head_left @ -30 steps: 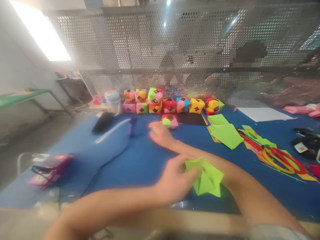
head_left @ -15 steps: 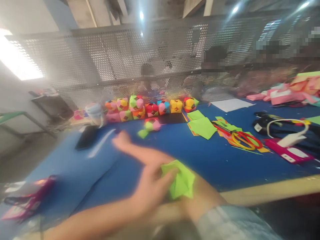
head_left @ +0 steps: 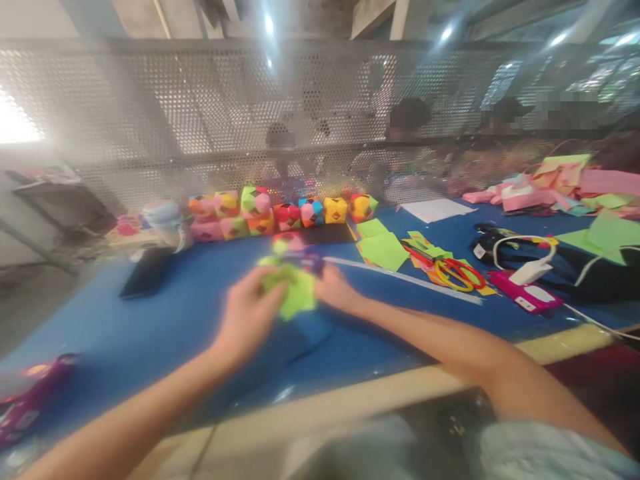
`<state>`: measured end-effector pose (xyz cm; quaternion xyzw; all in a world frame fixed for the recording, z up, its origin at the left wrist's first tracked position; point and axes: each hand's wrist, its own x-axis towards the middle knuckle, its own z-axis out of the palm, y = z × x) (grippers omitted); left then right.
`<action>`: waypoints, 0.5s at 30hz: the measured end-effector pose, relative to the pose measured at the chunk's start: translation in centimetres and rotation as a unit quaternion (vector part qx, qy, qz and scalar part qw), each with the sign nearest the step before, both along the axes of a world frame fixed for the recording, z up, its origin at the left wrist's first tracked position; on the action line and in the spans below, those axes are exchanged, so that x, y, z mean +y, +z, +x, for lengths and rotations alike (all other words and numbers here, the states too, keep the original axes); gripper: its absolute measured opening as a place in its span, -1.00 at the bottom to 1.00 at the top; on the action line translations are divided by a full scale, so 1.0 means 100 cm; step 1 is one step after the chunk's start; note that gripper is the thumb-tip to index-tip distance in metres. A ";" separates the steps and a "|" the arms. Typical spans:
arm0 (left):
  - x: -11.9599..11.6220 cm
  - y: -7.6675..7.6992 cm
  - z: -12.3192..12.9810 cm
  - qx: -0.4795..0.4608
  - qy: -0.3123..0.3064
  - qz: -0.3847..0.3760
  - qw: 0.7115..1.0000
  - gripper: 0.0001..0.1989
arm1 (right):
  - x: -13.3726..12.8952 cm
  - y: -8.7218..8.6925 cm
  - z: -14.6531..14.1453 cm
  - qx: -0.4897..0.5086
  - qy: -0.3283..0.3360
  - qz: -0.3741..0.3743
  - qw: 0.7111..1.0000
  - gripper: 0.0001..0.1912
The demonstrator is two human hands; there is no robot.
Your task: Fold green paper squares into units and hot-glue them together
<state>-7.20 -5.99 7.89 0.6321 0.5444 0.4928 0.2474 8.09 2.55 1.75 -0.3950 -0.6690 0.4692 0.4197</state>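
Observation:
My left hand [head_left: 250,303], over the middle of the blue table, pinches a folded piece of bright green paper [head_left: 299,293] between thumb and fingers. Close against the paper's right side, my right hand [head_left: 335,287] is closed around a dark blue-purple tool [head_left: 311,261], blurred, that looks like a glue gun. A long whitish glue stick [head_left: 400,275] runs from behind it to the right. Part of the tool is hidden by the hand and the paper. Just behind lies a small pink and green paper piece [head_left: 287,243].
Colourful folded-paper balls [head_left: 257,202] stand in a row at the back. Green sheets [head_left: 383,250], scissors with red-yellow handles [head_left: 457,275] and a magenta power strip [head_left: 525,293] lie to the right. A black phone [head_left: 147,272] lies left. Behind is a perforated metal screen [head_left: 210,100].
My right hand has come from the far left, where it reached across my left arm, back to the right with the glue gun. My left hand has moved the green paper forward and left.

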 end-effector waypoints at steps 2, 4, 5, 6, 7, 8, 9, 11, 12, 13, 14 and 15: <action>0.025 -0.014 -0.009 -0.009 0.025 -0.030 0.999 -0.78 | -0.003 0.001 0.032 -0.028 -0.023 0.005 0.999 -0.85; 0.046 -0.031 -0.014 -0.013 0.044 -0.052 0.998 -0.74 | -0.005 0.003 0.054 -0.086 -0.060 0.043 0.994 -0.79; 0.055 -0.040 -0.014 -0.012 0.045 -0.059 0.997 -0.74 | -0.007 0.005 0.062 -0.105 -0.074 0.059 0.990 -0.77; 0.062 -0.047 -0.013 -0.011 0.044 -0.066 0.997 -0.73 | -0.010 0.007 0.067 -0.123 -0.084 0.072 0.986 -0.76; 0.069 -0.053 -0.010 -0.010 0.043 -0.071 0.996 -0.74 | -0.012 0.009 0.070 -0.141 -0.081 0.085 0.983 -0.75; 0.074 -0.059 -0.007 -0.006 0.042 -0.078 0.996 -0.75 | -0.015 0.011 0.072 -0.158 -0.083 0.099 0.979 -0.76; 0.078 -0.063 -0.004 0.001 0.040 -0.084 0.996 -0.76 | -0.017 0.013 0.072 -0.171 -0.086 0.117 0.975 -0.76; 0.085 -0.068 0.003 0.019 0.033 -0.095 0.995 -0.78 | -0.018 0.015 0.071 -0.193 -0.078 0.164 0.964 -0.78; 0.088 -0.069 0.007 0.027 0.026 -0.099 0.994 -0.78 | -0.018 0.014 0.071 -0.201 -0.070 0.192 0.958 -0.80; 0.091 -0.071 0.009 0.034 0.017 -0.103 0.994 -0.77 | -0.017 0.012 0.070 -0.210 -0.062 0.219 0.951 -0.82; 0.094 -0.073 0.012 0.037 0.010 -0.106 0.994 -0.77 | -0.015 0.008 0.071 -0.218 -0.056 0.243 0.943 -0.83; 0.096 -0.075 0.013 0.037 0.004 -0.110 0.993 -0.76 | -0.013 0.005 0.071 -0.227 -0.051 0.262 0.936 -0.85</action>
